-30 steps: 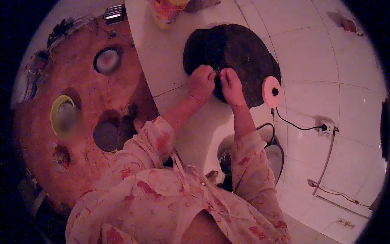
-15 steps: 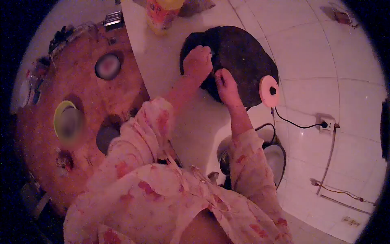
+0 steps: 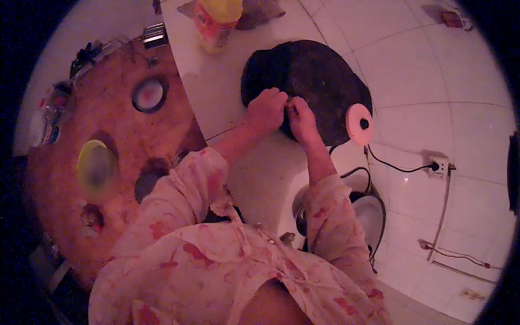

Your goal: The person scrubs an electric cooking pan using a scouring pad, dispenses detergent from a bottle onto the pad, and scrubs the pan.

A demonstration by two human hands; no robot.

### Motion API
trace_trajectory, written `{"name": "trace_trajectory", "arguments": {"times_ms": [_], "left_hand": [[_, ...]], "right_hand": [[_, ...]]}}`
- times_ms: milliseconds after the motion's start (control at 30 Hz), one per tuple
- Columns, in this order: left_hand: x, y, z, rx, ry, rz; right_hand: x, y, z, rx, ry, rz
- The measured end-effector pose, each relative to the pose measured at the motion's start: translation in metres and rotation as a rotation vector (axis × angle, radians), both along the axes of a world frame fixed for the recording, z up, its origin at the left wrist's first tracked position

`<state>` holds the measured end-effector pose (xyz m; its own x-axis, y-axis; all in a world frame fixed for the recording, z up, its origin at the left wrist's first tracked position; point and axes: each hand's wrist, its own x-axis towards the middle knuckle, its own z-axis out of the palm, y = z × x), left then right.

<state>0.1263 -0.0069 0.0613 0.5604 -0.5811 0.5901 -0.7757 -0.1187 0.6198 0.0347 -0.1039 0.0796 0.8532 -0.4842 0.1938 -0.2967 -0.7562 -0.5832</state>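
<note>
A large, dark, rounded thing [image 3: 325,78] lies on the pale counter [image 3: 233,179]; its kind and material are hard to make out in the dim light. My left hand [image 3: 267,110] is closed at its near left edge, fingers curled in. Right beside it, my right hand [image 3: 302,119] is closed too, thumb and fingers pinched together. The two hands almost touch at the fingertips. Whatever lies between the fingers is too small and dark to name.
A round pink disc with a black centre [image 3: 359,124] stands at the dark thing's right, near a cable to a wall socket [image 3: 436,166]. A yellow-topped bottle [image 3: 216,24] stands behind. Left are a reddish-brown surface [image 3: 122,127], a yellow-rimmed bowl [image 3: 93,145] and a plate [image 3: 148,95].
My left hand has come down along the dark thing's edge to meet my right hand. My right hand stays closed, nearly in place. The whole view has shifted slightly.
</note>
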Motion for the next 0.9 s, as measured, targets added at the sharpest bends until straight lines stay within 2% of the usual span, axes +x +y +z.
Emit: {"name": "trace_trajectory", "arguments": {"times_ms": [33,100,133,200,267,333,467,567,633,667,733,867,900], "left_hand": [[0.001,-0.001,0.002,-0.001,-0.002,-0.001],[0.000,-0.005,0.013,0.178,-0.002,0.118],[0.010,-0.014,0.011,0.176,-0.003,0.117],[0.038,-0.036,0.009,0.007,0.071,0.254],[0.040,-0.035,0.000,0.071,0.041,0.221],[0.024,-0.021,-0.010,0.248,-0.054,-0.014],[0.004,-0.004,0.006,0.118,0.025,-0.025],[0.026,-0.023,0.017,0.136,-0.011,0.060],[0.049,-0.040,0.016,0.107,0.093,0.173],[0.046,-0.037,0.013,0.103,0.092,0.175],[0.034,-0.023,0.005,0.277,0.009,0.067],[0.022,-0.007,-0.006,0.105,0.002,0.011],[0.030,-0.019,0.000,0.119,-0.026,0.106]], "right_hand": [[0.000,0.000,0.001,0.018,0.016,0.002],[-0.002,0.001,0.004,0.013,0.004,0.012],[-0.001,0.002,0.004,0.007,-0.010,0.024],[-0.002,0.005,0.007,0.012,0.014,0.007],[0.000,0.005,0.012,0.015,0.028,0.011],[0.001,0.003,0.006,-0.013,0.009,0.012],[-0.001,0.000,0.008,-0.014,0.066,0.000],[0.002,0.000,0.005,0.026,0.044,-0.007],[0.001,0.000,0.002,-0.038,-0.043,0.004],[-0.001,0.001,0.004,-0.042,-0.044,0.006],[0.001,0.005,0.009,-0.063,0.054,-0.039],[0.002,0.007,0.007,0.003,0.035,-0.054],[0.001,0.005,0.006,0.019,-0.015,-0.022]]}}
